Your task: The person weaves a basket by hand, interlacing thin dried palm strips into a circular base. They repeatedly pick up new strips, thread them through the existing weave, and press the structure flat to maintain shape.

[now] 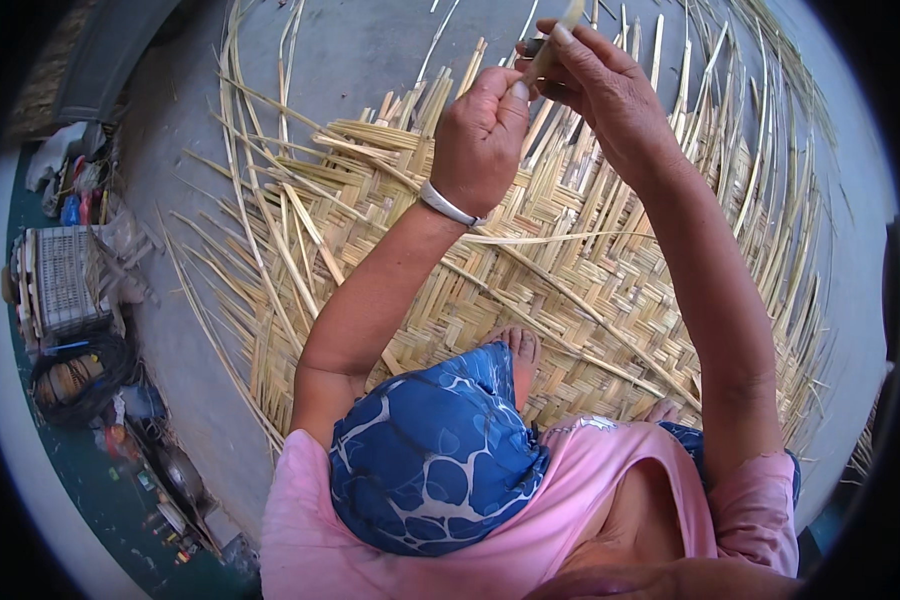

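A pale split-cane strip (558,50) runs slantwise between my two hands, above the far part of a woven mat. My left hand (483,138), with a white band at the wrist, is closed round the strip's lower end. Thumb and fingers of my right hand (610,95) pinch it farther up. By the right fingertips shows a small dark grey piece (533,47), which I cannot make out. Below my arms spreads the herringbone-woven mat (620,290), its unwoven strip ends sticking out at the far side and both sides.
Several long loose strips (590,312) lie across the mat. My bare foot (523,350) rests on it, beside my blue-patterned knee (435,450). At the left stand a grey plastic crate (68,280), a dark bundle (78,380) and a metal pan (182,472) among clutter.
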Demonstrator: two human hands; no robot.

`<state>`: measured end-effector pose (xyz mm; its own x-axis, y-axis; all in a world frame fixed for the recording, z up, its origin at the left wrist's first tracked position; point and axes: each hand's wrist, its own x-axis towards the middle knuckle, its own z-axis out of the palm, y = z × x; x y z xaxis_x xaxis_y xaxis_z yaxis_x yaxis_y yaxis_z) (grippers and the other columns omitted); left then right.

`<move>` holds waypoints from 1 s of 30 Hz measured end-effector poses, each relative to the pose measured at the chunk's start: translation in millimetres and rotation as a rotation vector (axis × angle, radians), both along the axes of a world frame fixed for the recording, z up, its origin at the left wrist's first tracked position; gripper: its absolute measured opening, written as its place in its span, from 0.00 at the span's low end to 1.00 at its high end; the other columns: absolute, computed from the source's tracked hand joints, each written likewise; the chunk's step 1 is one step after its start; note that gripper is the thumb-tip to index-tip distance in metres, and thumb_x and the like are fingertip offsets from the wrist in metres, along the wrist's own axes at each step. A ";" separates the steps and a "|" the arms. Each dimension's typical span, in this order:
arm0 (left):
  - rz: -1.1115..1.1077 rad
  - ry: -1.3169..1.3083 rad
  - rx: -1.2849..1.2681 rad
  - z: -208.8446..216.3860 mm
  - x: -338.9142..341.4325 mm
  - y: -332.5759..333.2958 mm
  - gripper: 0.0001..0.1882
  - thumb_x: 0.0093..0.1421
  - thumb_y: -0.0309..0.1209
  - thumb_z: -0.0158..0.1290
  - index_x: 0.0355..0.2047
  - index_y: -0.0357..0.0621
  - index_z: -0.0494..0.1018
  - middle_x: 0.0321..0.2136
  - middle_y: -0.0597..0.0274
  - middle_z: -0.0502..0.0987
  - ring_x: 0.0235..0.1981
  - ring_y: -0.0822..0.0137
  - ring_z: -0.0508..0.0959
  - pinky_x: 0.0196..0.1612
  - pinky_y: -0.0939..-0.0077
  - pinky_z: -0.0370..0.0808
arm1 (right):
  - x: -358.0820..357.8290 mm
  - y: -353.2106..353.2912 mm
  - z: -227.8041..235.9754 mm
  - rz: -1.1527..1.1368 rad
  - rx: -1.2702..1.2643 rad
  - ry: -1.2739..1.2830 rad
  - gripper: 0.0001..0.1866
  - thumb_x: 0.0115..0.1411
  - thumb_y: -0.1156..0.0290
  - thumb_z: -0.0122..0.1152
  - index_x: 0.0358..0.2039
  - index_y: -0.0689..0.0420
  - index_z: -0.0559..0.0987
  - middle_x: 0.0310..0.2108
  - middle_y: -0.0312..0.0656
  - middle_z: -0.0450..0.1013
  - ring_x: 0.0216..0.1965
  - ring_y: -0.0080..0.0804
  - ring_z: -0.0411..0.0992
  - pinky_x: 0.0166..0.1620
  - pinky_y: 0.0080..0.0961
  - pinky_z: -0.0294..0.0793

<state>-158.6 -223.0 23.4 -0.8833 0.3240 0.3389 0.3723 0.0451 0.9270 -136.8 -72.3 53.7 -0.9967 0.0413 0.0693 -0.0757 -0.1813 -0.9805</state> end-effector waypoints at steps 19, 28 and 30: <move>-0.431 -0.255 0.145 51.9 26.4 42.9 0.07 0.62 0.30 0.45 0.33 0.39 0.69 0.17 0.71 0.67 0.17 0.82 0.64 0.21 0.88 0.63 | 73.4 32.1 30.3 -0.257 -0.498 0.291 0.13 0.65 0.64 0.43 0.40 0.59 0.71 0.39 0.48 0.73 0.45 0.40 0.72 0.49 0.36 0.72; 0.115 -0.302 0.190 19.4 -63.3 23.3 0.09 0.54 0.31 0.44 0.23 0.38 0.66 0.14 0.63 0.66 0.13 0.72 0.63 0.15 0.80 0.61 | 93.3 26.3 33.0 -0.155 -0.443 0.469 0.14 0.66 0.63 0.39 0.41 0.61 0.69 0.35 0.48 0.73 0.41 0.38 0.74 0.46 0.33 0.74; 0.253 -0.401 0.293 15.9 -99.2 29.6 0.12 0.49 0.34 0.43 0.16 0.40 0.61 0.12 0.64 0.62 0.11 0.71 0.62 0.12 0.77 0.61 | 110.6 47.0 40.7 -0.431 -0.285 0.462 0.14 0.66 0.63 0.39 0.41 0.61 0.69 0.34 0.47 0.73 0.39 0.37 0.74 0.44 0.32 0.74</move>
<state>-257.8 -193.5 39.3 -0.9996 0.0278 0.0038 -0.0017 -0.1934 0.9811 -26.2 -25.3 94.4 -0.7586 0.5063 0.4101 -0.5967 -0.2872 -0.7493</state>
